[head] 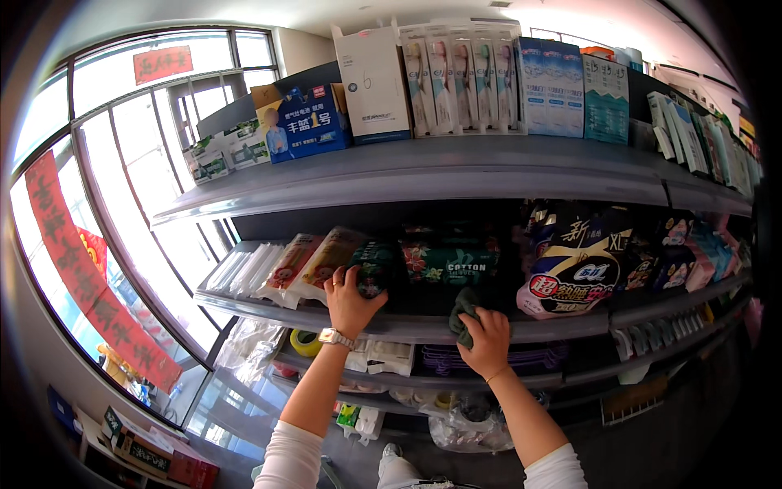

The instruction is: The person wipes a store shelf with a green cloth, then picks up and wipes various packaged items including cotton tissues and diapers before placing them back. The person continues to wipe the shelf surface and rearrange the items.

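My left hand, with a watch on its wrist, has its fingers against a dark green floral pack on the second shelf; whether it grips the pack I cannot tell. My right hand holds a dark green cloth at the front edge of that shelf. Behind and between the hands lies a green pack of cotton tissues with printed flowers. Plastic-wrapped packs stand left of my left hand. A large black and pink sanitary pad pack sits to the right.
The upper shelf bears a blue battery box, a white box, toothbrushes in packaging and blue cartons. Lower down are yellow tape and purple hangers. Windows stand at the left.
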The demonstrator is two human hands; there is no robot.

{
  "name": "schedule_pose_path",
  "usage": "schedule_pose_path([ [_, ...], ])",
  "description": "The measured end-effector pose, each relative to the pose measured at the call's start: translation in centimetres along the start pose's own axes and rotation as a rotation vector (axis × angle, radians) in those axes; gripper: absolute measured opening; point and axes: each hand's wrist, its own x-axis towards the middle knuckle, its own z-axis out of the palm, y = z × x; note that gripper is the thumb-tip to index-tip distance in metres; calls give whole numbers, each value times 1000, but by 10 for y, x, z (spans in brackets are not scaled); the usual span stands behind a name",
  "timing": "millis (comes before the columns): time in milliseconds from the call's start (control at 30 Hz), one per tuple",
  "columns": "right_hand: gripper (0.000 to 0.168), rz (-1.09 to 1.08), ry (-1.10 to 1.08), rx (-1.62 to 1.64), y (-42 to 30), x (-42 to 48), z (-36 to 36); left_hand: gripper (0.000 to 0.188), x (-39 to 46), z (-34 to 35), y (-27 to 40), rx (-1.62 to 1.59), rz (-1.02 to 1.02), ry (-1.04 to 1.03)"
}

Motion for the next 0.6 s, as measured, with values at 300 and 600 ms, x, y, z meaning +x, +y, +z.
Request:
schedule_pose_path([
  [300, 51, 1, 12, -18, 0, -1, 0, 67, 20, -6, -48, -58, -77, 53],
  [600, 51, -9, 24, -11, 2, -2, 1, 77, 8, 5, -33, 182, -54, 54],
])
